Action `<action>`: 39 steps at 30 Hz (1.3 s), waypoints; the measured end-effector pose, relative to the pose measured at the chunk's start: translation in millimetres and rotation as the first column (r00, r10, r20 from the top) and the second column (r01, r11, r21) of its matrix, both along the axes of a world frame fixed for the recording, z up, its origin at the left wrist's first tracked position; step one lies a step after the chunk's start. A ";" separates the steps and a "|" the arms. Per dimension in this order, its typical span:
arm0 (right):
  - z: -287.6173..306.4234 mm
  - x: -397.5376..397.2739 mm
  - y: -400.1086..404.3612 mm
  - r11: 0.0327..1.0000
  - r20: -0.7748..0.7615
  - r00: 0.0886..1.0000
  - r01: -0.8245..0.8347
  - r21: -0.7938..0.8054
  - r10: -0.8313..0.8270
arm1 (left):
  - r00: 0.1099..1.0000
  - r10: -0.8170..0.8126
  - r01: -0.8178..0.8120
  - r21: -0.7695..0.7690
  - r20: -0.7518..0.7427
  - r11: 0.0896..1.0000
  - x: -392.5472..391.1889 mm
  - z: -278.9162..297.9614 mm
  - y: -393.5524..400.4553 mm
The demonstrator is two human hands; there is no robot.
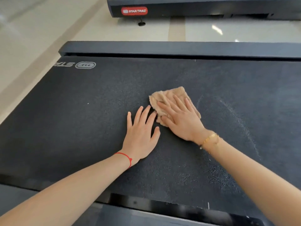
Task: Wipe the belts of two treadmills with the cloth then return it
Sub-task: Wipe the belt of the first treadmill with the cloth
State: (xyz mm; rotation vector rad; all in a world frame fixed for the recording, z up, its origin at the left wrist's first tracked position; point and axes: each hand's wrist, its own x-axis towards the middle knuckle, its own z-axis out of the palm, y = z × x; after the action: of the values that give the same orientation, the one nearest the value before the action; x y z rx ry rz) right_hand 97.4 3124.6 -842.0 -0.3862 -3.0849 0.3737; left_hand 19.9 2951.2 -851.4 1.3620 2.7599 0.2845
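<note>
A tan cloth [164,97] lies crumpled on the dark belt [73,119] of the near treadmill, near the middle. My right hand [180,118] presses flat on the cloth with straight, spread fingers. Just left of the cloth, my left hand [141,132] rests flat on the bare belt, fingers straight, its fingertips close to the cloth's edge. A second treadmill [195,8] with a red logo plate stands across the floor at the top of the view; its belt is hidden.
A dark side rail [162,47] runs along the far edge of the belt, and another rail [146,216] along the near edge. Pale dust streaks [236,115] curve across the belt to the right of the cloth. Glossy beige floor [40,30] separates the two machines.
</note>
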 end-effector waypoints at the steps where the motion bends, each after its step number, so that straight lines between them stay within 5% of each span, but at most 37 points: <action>1: 0.0 9.6 -11.2 1.000 -0.002 1.000 0.012 0.011 -0.012 | 1.000 -0.013 0.013 0.004 0.001 1.000 -1.6 0.2 -1.3; 6: -1.1 19.9 -30.9 0.991 0.011 0.991 0.133 0.030 -0.134 | 0.988 -0.151 0.152 -0.006 0.007 0.988 -29.6 -1.5 -41.2; 12: 0.7 -57.7 -35.9 0.902 0.033 0.901 0.432 -0.016 -0.432 | 0.984 -0.179 0.179 -0.003 0.026 0.984 -100.4 0.3 -127.8; 19: -4.0 -117.4 -168.0 0.983 0.011 0.983 0.183 0.013 -0.183 | 0.996 -0.084 0.084 -0.015 0.022 0.996 -170.3 -0.8 -196.9; 27: -0.9 -84.4 -299.6 1.000 0.026 1.000 -0.010 0.017 0.010 | 0.994 -0.101 0.101 0.007 0.033 0.995 -217.5 1.4 -243.7; 39: 7.0 -93.8 -296.2 0.998 0.101 0.994 -0.044 0.047 0.039 | 1.000 0.021 -0.022 0.024 0.013 0.999 -245.1 0.2 -280.7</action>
State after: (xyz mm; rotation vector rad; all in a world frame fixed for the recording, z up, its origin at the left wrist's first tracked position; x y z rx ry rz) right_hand 3.6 2828.4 -835.0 -0.3507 -3.1971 0.2869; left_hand -225.2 2670.6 -851.1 1.3319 2.7712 0.3282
